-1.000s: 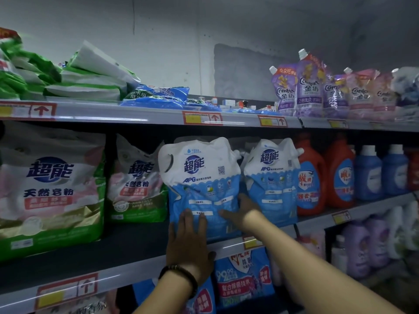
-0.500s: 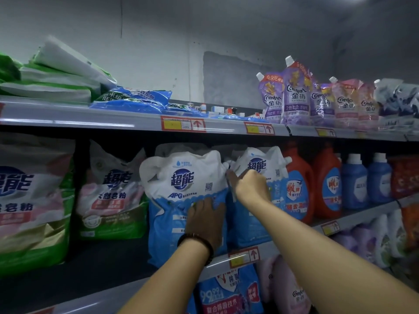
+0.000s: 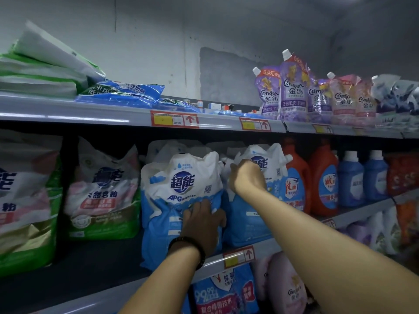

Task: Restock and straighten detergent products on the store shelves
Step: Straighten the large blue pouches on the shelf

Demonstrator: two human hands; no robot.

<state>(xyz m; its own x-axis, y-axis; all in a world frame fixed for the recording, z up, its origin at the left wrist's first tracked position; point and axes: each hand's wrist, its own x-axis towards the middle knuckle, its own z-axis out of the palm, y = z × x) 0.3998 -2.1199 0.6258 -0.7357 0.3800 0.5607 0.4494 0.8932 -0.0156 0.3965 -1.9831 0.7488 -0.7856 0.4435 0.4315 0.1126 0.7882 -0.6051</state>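
Since earlier, the right hand climbed, gripping 1 of 2 blue pouches; the flat left hand presses the other pouch.

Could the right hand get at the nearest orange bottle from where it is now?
Probably yes. The right hand grips the top of the right blue-and-white pouch, and the orange bottle stands directly beside that pouch at the shelf front, with nothing in front of it.

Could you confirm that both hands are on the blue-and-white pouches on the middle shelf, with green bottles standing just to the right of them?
Not quite: the bottles just right of the pouches are orange-red, not green, as the head view shows. The rest holds: the left hand lies on the left pouch and the right hand on the right pouch, on the middle shelf.
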